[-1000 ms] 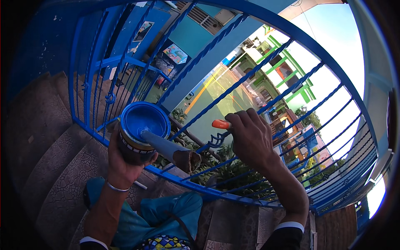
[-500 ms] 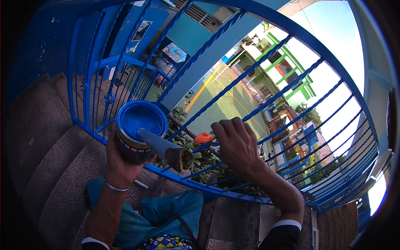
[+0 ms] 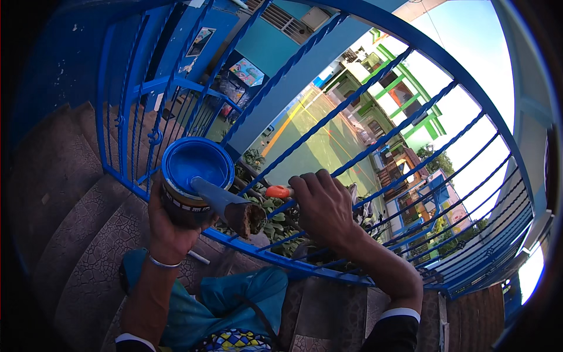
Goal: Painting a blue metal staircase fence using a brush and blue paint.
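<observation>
My left hand [image 3: 171,234] is wrapped round the side of a round paint can [image 3: 186,212], held tilted in front of the railing. Blue paint [image 3: 202,161] shows inside its open top. A pale tube [image 3: 212,195] leans out over the can's rim, its wider, dark brown, crusted end [image 3: 246,219] pointing right. My right hand [image 3: 324,208] is closed round a paintbrush [image 3: 278,192], level with the railing bars. Only the rounded orange end of its handle sticks out to the left; the bristles are hidden by the hand.
A blue metal railing [image 3: 275,258] with twisted bars curves across in front of me. Stone-patterned steps [image 3: 88,258] run down the left beside a blue wall [image 3: 53,70]. Plants [image 3: 281,229] grow behind the bars, with a green court [image 3: 299,146] beyond. A short white stick [image 3: 199,257] lies on a step.
My right hand and the paintbrush have shifted slightly left, closer to the can. The can has moved a little up and left, and the tube's crusted end has moved left with it.
</observation>
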Motion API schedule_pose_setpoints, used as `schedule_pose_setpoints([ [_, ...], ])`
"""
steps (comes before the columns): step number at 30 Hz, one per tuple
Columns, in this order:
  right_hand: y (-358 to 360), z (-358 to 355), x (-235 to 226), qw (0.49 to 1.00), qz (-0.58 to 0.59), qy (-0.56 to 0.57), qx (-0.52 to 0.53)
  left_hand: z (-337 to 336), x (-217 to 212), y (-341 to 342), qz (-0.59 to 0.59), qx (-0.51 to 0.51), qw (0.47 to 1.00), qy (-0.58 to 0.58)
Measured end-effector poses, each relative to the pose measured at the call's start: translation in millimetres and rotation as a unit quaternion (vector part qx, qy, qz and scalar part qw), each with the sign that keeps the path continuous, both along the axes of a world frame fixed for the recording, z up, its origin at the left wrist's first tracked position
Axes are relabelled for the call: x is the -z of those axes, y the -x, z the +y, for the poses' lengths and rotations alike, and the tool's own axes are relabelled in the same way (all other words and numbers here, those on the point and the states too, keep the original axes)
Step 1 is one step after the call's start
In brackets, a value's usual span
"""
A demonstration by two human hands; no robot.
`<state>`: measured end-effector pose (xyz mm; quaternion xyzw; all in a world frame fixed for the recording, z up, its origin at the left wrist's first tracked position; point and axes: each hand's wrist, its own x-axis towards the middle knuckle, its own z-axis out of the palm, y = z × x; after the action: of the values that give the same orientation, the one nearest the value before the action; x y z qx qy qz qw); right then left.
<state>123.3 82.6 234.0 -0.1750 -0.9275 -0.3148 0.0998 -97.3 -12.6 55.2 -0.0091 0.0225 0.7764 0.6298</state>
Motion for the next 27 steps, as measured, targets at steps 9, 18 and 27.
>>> schedule_pose_setpoints([
  [9,-38.0,8.4,25.2,0.990,-0.106,-0.095,-0.012,4.3,4.6,-1.0,0.003,0.002,1.000,-0.005],
  [18,-9.6,25.9,-47.0,0.978,0.114,0.142,0.100,4.1,3.3,0.3,0.003,-0.003,1.000,-0.017],
  [27,-7.3,15.2,-65.3,0.972,0.025,-0.198,-0.123,1.3,8.3,2.1,-0.016,-0.009,1.000,0.000],
])
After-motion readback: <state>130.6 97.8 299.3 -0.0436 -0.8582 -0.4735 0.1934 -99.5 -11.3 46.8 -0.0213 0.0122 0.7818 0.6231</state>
